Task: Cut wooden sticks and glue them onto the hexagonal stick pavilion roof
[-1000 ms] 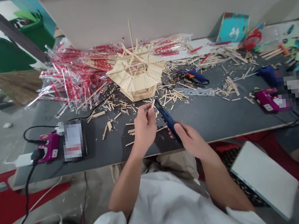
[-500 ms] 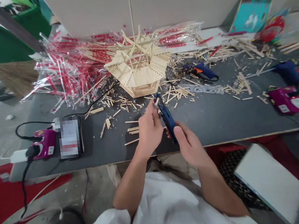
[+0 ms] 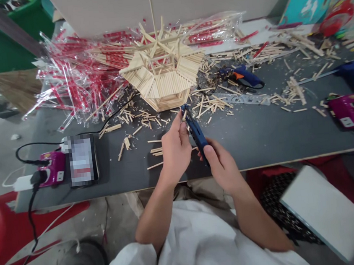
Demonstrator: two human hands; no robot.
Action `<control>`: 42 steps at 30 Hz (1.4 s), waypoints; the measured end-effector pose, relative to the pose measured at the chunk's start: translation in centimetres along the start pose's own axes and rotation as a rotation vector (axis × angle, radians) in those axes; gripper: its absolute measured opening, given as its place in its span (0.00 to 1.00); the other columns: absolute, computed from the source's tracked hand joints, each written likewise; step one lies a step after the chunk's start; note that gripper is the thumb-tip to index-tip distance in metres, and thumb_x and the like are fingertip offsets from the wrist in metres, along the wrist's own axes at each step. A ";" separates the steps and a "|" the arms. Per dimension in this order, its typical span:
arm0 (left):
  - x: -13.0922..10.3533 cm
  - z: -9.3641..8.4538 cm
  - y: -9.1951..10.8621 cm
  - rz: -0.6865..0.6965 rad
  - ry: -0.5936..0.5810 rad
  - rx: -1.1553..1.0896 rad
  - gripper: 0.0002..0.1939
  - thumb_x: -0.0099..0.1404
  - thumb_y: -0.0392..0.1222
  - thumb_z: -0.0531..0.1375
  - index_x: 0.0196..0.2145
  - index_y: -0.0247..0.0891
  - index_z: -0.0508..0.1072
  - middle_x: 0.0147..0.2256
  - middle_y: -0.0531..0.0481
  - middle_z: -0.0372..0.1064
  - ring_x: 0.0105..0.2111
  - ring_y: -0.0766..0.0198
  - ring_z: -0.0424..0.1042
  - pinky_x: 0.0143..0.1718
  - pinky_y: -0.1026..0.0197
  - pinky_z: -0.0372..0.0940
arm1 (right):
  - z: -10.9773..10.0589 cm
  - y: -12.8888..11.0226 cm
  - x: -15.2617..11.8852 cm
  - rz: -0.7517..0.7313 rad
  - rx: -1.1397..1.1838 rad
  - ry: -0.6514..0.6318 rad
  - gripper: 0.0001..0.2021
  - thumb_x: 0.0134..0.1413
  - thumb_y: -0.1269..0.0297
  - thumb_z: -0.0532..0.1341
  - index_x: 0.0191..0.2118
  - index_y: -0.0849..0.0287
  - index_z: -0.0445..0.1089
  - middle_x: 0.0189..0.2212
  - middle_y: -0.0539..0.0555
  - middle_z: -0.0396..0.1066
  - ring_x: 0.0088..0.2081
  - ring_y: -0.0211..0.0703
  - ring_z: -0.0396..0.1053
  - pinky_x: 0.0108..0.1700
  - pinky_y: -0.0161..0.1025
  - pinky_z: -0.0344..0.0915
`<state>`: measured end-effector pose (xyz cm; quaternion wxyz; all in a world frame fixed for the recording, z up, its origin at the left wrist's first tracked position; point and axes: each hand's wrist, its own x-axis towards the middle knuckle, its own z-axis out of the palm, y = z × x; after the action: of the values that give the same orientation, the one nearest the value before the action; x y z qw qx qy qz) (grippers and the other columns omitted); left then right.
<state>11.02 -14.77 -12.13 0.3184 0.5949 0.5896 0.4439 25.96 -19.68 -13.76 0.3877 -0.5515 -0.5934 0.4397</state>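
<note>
My right hand (image 3: 223,165) is wrapped round the handle of a dark blue tool (image 3: 197,134), which tilts up to the left. At the tool's upper end, my left hand (image 3: 177,147) pinches a small wooden stick (image 3: 185,114) between thumb and fingers. Just beyond both hands stands a structure of pale sticks (image 3: 167,85), with a sloped roof-like ring and a tall thin stick rising from it. Several loose sticks (image 3: 156,151) lie on the dark table (image 3: 130,171) left of my left hand, partly hidden by it.
Plastic wrappers (image 3: 79,75) with red marks heap at the back left. A phone (image 3: 81,159) lies beside a purple power socket (image 3: 52,166). To the right are a blue glue gun (image 3: 245,77), a metal ruler (image 3: 243,99), stick scraps and a second purple socket (image 3: 350,112).
The view has shifted slightly, so the things at the right sit further right and the structure a little higher. Both hands keep nearly the same hold on the stick and tool.
</note>
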 end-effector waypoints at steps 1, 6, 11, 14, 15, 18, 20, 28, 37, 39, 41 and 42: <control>0.0 0.0 0.0 0.004 -0.003 -0.002 0.25 0.80 0.48 0.45 0.67 0.37 0.65 0.45 0.41 0.79 0.44 0.57 0.78 0.45 0.57 0.70 | 0.0 0.0 0.0 -0.003 -0.001 -0.001 0.21 0.73 0.49 0.51 0.57 0.56 0.70 0.44 0.57 0.77 0.40 0.45 0.73 0.47 0.44 0.69; 0.0 0.2 -0.2 0.011 0.008 -0.002 0.25 0.80 0.48 0.45 0.67 0.39 0.65 0.42 0.43 0.79 0.36 0.60 0.77 0.40 0.60 0.69 | 0.1 0.1 0.1 -0.012 -0.008 0.014 0.21 0.73 0.49 0.50 0.57 0.56 0.70 0.44 0.56 0.77 0.38 0.44 0.73 0.45 0.43 0.68; 0.0 0.4 -0.5 0.016 0.018 -0.006 0.26 0.80 0.49 0.45 0.67 0.38 0.65 0.39 0.44 0.78 0.34 0.61 0.76 0.39 0.60 0.69 | 0.2 0.2 0.2 -0.015 -0.020 0.017 0.21 0.73 0.49 0.50 0.56 0.57 0.70 0.41 0.56 0.76 0.37 0.43 0.73 0.44 0.42 0.68; 0.1 0.3 -0.5 0.019 0.020 -0.010 0.25 0.80 0.49 0.45 0.67 0.39 0.66 0.38 0.45 0.78 0.34 0.62 0.76 0.39 0.61 0.69 | 0.1 0.2 0.4 -0.006 -0.025 -0.001 0.22 0.73 0.48 0.50 0.55 0.57 0.71 0.40 0.55 0.76 0.36 0.43 0.72 0.42 0.41 0.67; 0.2 0.3 -0.5 0.019 0.022 -0.006 0.25 0.80 0.48 0.46 0.67 0.40 0.66 0.37 0.46 0.78 0.32 0.63 0.75 0.38 0.61 0.68 | 0.1 0.2 0.5 -0.003 -0.025 -0.008 0.22 0.73 0.48 0.50 0.54 0.58 0.72 0.38 0.55 0.76 0.36 0.43 0.72 0.41 0.41 0.66; 0.2 0.3 -0.5 0.021 0.028 0.000 0.24 0.80 0.48 0.46 0.66 0.40 0.66 0.35 0.48 0.77 0.30 0.64 0.74 0.36 0.63 0.67 | 0.1 0.3 0.6 0.003 -0.022 -0.021 0.22 0.73 0.47 0.49 0.48 0.58 0.74 0.34 0.54 0.74 0.35 0.43 0.71 0.40 0.40 0.65; 0.3 0.4 -0.5 0.020 0.027 -0.007 0.24 0.80 0.49 0.46 0.65 0.39 0.67 0.35 0.48 0.77 0.29 0.65 0.73 0.35 0.63 0.66 | 0.1 0.4 0.6 0.005 -0.022 -0.021 0.23 0.73 0.47 0.49 0.45 0.58 0.74 0.33 0.53 0.74 0.34 0.42 0.71 0.39 0.39 0.64; 0.4 0.4 -0.4 0.024 0.021 -0.009 0.23 0.80 0.46 0.46 0.65 0.39 0.68 0.31 0.50 0.74 0.26 0.67 0.70 0.31 0.63 0.64 | -0.1 0.5 0.7 0.000 -0.022 -0.046 0.24 0.73 0.47 0.48 0.47 0.59 0.74 0.34 0.54 0.74 0.33 0.41 0.70 0.38 0.39 0.65; 0.5 0.3 -0.4 0.024 0.022 -0.012 0.22 0.79 0.46 0.47 0.64 0.40 0.68 0.40 0.46 0.78 0.33 0.63 0.75 0.38 0.61 0.69 | -0.2 0.3 0.7 -0.005 -0.043 -0.051 0.24 0.73 0.46 0.47 0.41 0.58 0.72 0.33 0.54 0.74 0.34 0.43 0.71 0.38 0.40 0.65; 0.5 0.3 -0.4 0.022 0.025 -0.010 0.22 0.79 0.46 0.47 0.64 0.39 0.68 0.39 0.47 0.78 0.32 0.64 0.74 0.38 0.61 0.68 | -0.2 0.3 0.7 -0.006 -0.053 -0.048 0.24 0.73 0.46 0.47 0.41 0.58 0.72 0.33 0.54 0.74 0.34 0.43 0.71 0.38 0.40 0.65; 0.5 0.3 -0.4 0.020 0.021 -0.002 0.22 0.79 0.46 0.47 0.64 0.39 0.68 0.38 0.47 0.78 0.31 0.64 0.74 0.37 0.61 0.67 | -0.3 0.3 0.7 -0.012 -0.063 -0.046 0.24 0.73 0.46 0.47 0.40 0.58 0.72 0.32 0.54 0.74 0.34 0.44 0.71 0.39 0.40 0.65; 0.5 0.3 -0.4 0.020 0.019 0.002 0.22 0.79 0.46 0.47 0.64 0.39 0.68 0.37 0.47 0.78 0.31 0.64 0.74 0.36 0.62 0.67 | -0.3 0.2 0.7 -0.015 -0.066 -0.045 0.24 0.73 0.46 0.47 0.41 0.58 0.73 0.32 0.54 0.74 0.34 0.44 0.71 0.39 0.41 0.65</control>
<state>11.04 -14.22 -12.51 0.3075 0.5969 0.5870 0.4523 26.25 -18.98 -13.91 0.3591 -0.5496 -0.6204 0.4291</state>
